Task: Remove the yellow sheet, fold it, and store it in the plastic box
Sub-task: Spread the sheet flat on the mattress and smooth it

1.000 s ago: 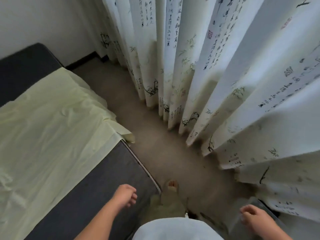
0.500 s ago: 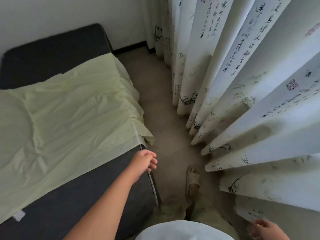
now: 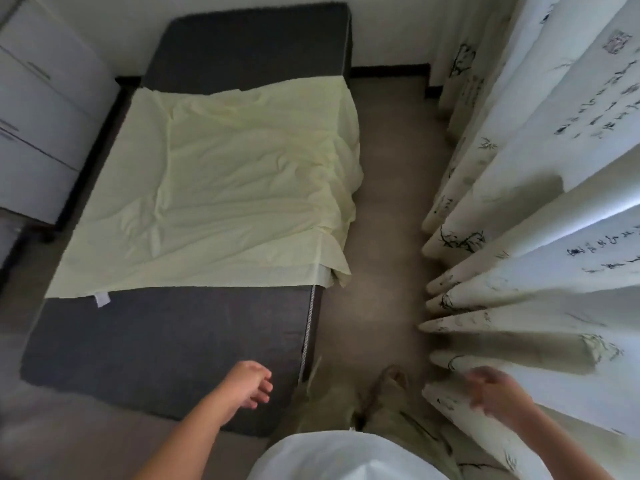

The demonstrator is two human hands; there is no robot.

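Head view: yellow sheet (image 3: 221,188) flat, squared w/ mattress (image 3: 166,341), rt side overhanging.

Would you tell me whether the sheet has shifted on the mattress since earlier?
No. The sheet still lies across the mattress, its near corner hanging over the same right edge.

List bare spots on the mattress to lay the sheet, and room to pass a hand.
Free: bare mattress from the yellow sheet to the near end, left hand above its corner; a shorter strip between sheet and wall. The floor aisle between mattress and curtains is passable. Crowded: curtain folds by the blurred right hand.
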